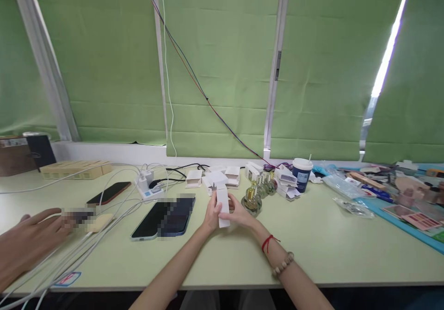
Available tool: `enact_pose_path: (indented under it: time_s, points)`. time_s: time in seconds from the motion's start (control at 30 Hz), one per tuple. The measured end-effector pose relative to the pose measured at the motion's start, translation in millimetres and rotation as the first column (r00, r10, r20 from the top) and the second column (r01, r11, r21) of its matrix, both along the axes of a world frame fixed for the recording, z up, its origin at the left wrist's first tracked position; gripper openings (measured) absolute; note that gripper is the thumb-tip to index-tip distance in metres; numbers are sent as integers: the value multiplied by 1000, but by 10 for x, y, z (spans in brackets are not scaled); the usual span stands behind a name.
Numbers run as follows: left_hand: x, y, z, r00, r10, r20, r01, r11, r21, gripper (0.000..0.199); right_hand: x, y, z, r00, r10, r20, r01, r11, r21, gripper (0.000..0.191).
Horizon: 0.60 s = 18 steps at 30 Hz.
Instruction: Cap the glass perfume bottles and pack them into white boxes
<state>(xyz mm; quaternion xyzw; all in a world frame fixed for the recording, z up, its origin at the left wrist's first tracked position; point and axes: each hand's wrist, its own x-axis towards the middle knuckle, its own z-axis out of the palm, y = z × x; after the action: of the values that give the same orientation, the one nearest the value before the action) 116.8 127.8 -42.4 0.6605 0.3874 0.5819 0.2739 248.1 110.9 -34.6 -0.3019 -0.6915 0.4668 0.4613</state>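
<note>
Between my two hands I hold a narrow white box (223, 206) upright above the table, its top flaps open. My left hand (211, 212) grips its left side, with fingers closed around it. From the right, my right hand (237, 212) closes on the same box with thumb and fingers. Just right of it stand several glass bottles (251, 201) with gold-coloured necks. Behind my hands lie more small white boxes (232, 176), some with open flaps. What is inside the held box, if anything, is hidden.
Left of me lie two phones (149, 222), another phone (109, 193), white cables and a power strip (149, 190). Another person's hand (41, 236) rests at far left. A lidded cup (301, 176) stands behind the bottles. Packets and palettes crowd a blue tray (409, 229) at right.
</note>
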Motion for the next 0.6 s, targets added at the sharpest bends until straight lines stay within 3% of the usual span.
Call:
enact_pose_path:
  time_s: [0.1,0.17,0.23,0.3,0.4,0.47,0.53,0.6]
  points:
    - [-36,11,42,992,-120,-23,121,992,32,81,7,-36,3,996,-78,36,76,996,55,87]
    - [-68,11,86,992,-119,-32,121,991,60,86,13,-72,37,957,-279,80,254,939,231,90]
    - [-87,0,130,994,-94,-55,99,991,89,84,29,-97,102,858,-513,31,451,781,431,93]
    - [-85,-20,160,992,-69,-103,80,992,98,72,71,-103,201,738,-664,-122,627,607,488,95]
    - [-53,-64,169,975,-43,-219,62,995,79,46,246,-79,382,525,-793,-309,838,420,349,95]
    - [-29,-105,163,950,-28,-312,57,995,85,38,486,-45,474,393,-852,-346,915,325,240,93]
    - [-8,-151,158,916,4,-402,48,992,119,36,845,0,498,276,-889,-366,959,230,166,93]
    - [17,-197,155,878,50,-476,37,985,171,33,1291,45,441,145,-947,-285,989,133,62,97]
